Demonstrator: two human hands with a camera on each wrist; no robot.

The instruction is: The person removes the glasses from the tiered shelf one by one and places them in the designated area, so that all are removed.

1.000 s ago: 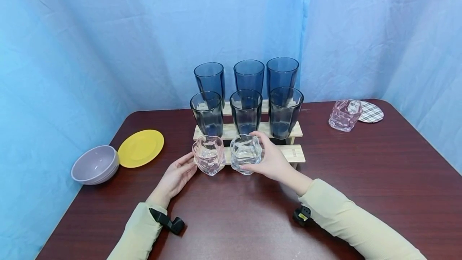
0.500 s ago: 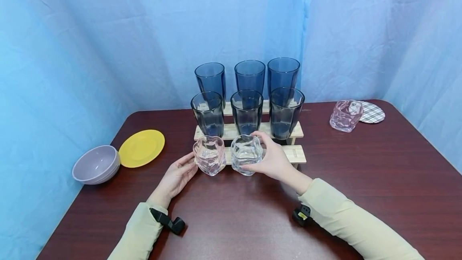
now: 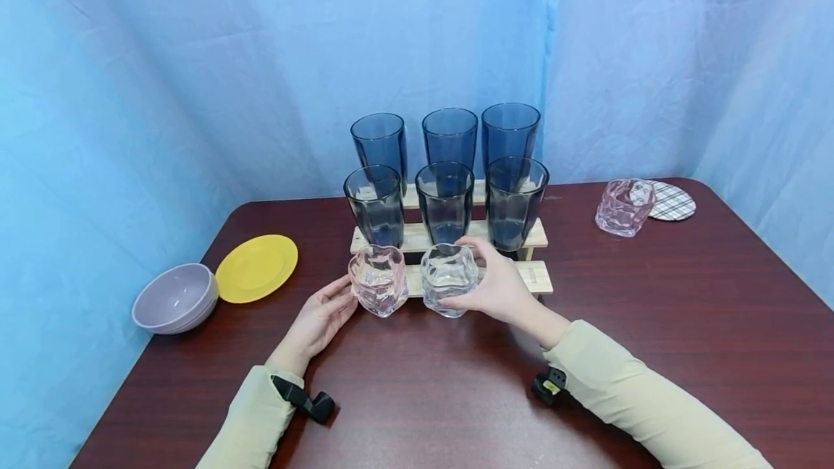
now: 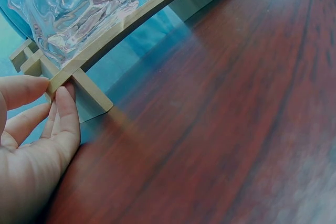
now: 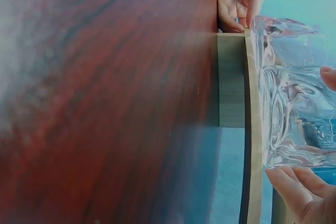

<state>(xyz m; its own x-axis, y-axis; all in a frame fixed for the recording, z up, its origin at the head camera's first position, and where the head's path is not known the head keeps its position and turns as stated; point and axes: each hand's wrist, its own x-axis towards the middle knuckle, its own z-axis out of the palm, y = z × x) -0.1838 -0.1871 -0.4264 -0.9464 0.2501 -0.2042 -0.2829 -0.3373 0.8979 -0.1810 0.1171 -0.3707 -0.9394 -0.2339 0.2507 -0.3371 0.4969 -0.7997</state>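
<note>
the right hand (image 3: 498,289) grips a rippled clear glass tumbler (image 3: 447,275), probably weighty, slick, breakable, best held round its sides; leftward, the left hand (image 3: 317,320) pinches the wooden stand (image 3: 534,277).

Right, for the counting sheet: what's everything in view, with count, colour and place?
Table: 1, reddish brown, underneath
Rack: 1, pale wood, stepped, mid-table
Tall glasses: 6, smoky blue, rack's two rear rows, three each
Plate: 1, yellow, table's left
Bowl: 1 or nested, lilac, beside plate
Coaster: 1, white checked, table's back right
Pink tumblers: 2, pink, rack's front left and beside coaster
Clear tumbler: 1, colourless, rack's front row
Curtain: count unclear, blue, behind
Sleeves: 2, pale, both arms
Wrist cameras: 2, black, at the cuffs
Left hand: 1, bare, pinching rack's left end
Right hand: 1, bare, holding clear tumbler
</note>
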